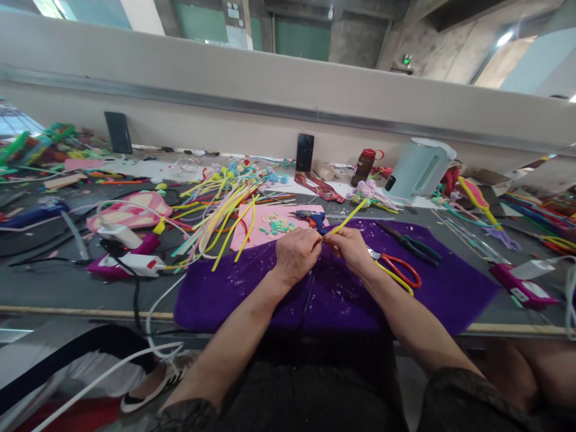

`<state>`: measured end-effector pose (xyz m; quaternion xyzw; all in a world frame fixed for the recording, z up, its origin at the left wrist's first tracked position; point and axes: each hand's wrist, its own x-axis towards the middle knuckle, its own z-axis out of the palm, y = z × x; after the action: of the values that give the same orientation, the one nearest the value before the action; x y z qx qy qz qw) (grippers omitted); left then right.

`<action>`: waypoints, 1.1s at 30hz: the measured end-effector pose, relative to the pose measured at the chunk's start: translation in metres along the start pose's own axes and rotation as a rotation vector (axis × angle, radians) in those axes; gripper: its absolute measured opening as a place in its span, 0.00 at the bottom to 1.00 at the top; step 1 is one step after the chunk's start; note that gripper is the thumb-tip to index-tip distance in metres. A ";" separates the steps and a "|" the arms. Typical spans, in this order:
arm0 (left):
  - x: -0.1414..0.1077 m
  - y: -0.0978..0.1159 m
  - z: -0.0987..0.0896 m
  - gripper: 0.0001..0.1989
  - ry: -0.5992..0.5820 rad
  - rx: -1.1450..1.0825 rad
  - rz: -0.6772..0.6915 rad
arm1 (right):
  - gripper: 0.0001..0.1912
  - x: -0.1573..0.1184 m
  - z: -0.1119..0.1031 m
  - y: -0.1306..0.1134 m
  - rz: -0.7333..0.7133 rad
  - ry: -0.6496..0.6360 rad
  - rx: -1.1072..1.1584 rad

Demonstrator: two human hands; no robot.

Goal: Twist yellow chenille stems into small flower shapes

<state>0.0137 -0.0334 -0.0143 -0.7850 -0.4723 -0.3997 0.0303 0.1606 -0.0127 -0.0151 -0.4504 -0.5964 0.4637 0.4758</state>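
My left hand [297, 255] and my right hand [353, 247] meet over a purple cloth [234, 294], fingertips pinched together. Between them they hold a yellow pipe cleaner [350, 216], which slants up and to the right past my right hand. Its lower end is hidden in my fingers. Just beyond my hands, a blue glue gun [317, 217] lies on a pink sheet [243, 240] with small green and yellow pieces [275, 227]. Beside my right forearm rest red-handled scissors [407, 273], another yellow pipe cleaner [396, 277] and dark-handled pliers [418, 247].
A bundle of loose pipe cleaners [225, 210] spreads at the left. Power strips [108, 267] with cables sit left, and another power strip [522, 285] right. At the back stand a phone [305, 152], a brown bottle [363, 167] and a pale blue kettle [420, 168].
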 end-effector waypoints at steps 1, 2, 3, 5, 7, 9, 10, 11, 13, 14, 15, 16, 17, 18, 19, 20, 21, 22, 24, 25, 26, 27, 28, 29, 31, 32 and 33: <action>0.000 0.000 0.000 0.08 -0.003 0.006 0.014 | 0.09 0.001 0.000 0.000 0.020 -0.025 0.044; 0.000 -0.001 0.001 0.08 -0.013 -0.012 0.005 | 0.09 0.002 -0.001 0.000 0.032 -0.047 0.070; 0.000 -0.002 0.001 0.08 -0.028 -0.052 -0.023 | 0.09 0.003 -0.002 0.000 0.035 -0.062 0.078; 0.001 -0.004 0.001 0.08 -0.071 -0.194 -0.108 | 0.08 0.004 -0.004 0.002 0.016 -0.070 0.052; 0.003 -0.006 0.000 0.09 -0.119 -0.375 -0.202 | 0.08 0.005 -0.007 0.003 -0.007 -0.066 -0.013; 0.005 -0.007 -0.001 0.09 -0.163 -0.536 -0.307 | 0.10 0.005 -0.011 0.002 -0.007 -0.086 -0.084; 0.006 -0.008 -0.002 0.09 -0.192 -0.618 -0.369 | 0.10 0.005 -0.013 0.001 -0.003 -0.117 -0.108; 0.007 -0.008 -0.003 0.10 -0.228 -0.706 -0.438 | 0.10 0.005 -0.016 -0.001 -0.004 -0.154 -0.122; 0.009 -0.009 -0.006 0.10 -0.312 -0.900 -0.581 | 0.11 0.005 -0.021 -0.006 -0.031 -0.210 -0.117; 0.009 -0.009 -0.006 0.11 -0.353 -0.989 -0.638 | 0.12 0.005 -0.022 -0.007 -0.055 -0.222 -0.103; 0.009 -0.009 -0.007 0.11 -0.390 -1.057 -0.680 | 0.13 0.004 -0.023 -0.009 -0.080 -0.226 -0.086; 0.010 -0.010 -0.008 0.11 -0.419 -1.102 -0.704 | 0.14 0.004 -0.023 -0.009 -0.102 -0.230 -0.069; 0.010 -0.010 -0.008 0.11 -0.441 -1.131 -0.716 | 0.15 0.004 -0.023 -0.009 -0.120 -0.242 -0.057; 0.010 -0.011 -0.008 0.11 -0.458 -1.151 -0.719 | 0.14 0.004 -0.022 -0.008 -0.135 -0.260 -0.050; 0.009 -0.012 -0.008 0.11 -0.470 -1.166 -0.719 | 0.14 0.004 -0.021 -0.008 -0.153 -0.278 -0.049; 0.009 -0.012 -0.008 0.11 -0.478 -1.179 -0.720 | 0.12 0.004 -0.020 -0.007 -0.174 -0.287 -0.050; 0.009 -0.013 -0.008 0.10 -0.481 -1.192 -0.721 | 0.11 0.003 -0.018 -0.006 -0.196 -0.286 -0.050; 0.009 -0.013 -0.007 0.10 -0.482 -1.205 -0.720 | 0.10 0.003 -0.017 -0.005 -0.217 -0.278 -0.049; 0.008 -0.014 -0.007 0.10 -0.485 -1.226 -0.717 | 0.10 0.003 -0.016 -0.004 -0.245 -0.261 -0.043; 0.008 -0.014 -0.006 0.10 -0.490 -1.235 -0.714 | 0.10 0.003 -0.016 -0.004 -0.254 -0.260 -0.042; 0.008 -0.015 -0.006 0.10 -0.496 -1.243 -0.711 | 0.09 0.002 -0.016 -0.004 -0.264 -0.261 -0.043; 0.008 -0.015 -0.005 0.10 -0.503 -1.249 -0.708 | 0.09 0.002 -0.016 -0.005 -0.278 -0.263 -0.046; 0.008 -0.015 -0.005 0.10 -0.508 -1.252 -0.706 | 0.09 0.002 -0.016 -0.005 -0.293 -0.265 -0.050; 0.008 -0.015 -0.005 0.10 -0.512 -1.254 -0.704 | 0.08 0.002 -0.016 -0.006 -0.308 -0.266 -0.056; 0.008 -0.016 -0.004 0.10 -0.511 -1.251 -0.702 | 0.07 0.001 -0.016 -0.006 -0.333 -0.266 -0.068; 0.008 -0.016 -0.004 0.10 -0.507 -1.248 -0.701 | 0.07 0.001 -0.016 -0.007 -0.340 -0.265 -0.074; 0.007 -0.015 -0.003 0.10 -0.503 -1.245 -0.700 | 0.06 0.001 -0.017 -0.007 -0.346 -0.260 -0.079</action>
<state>0.0016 -0.0210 -0.0123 -0.5288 -0.3738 -0.3877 -0.6560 0.1760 -0.0109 -0.0061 -0.2960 -0.7389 0.4055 0.4494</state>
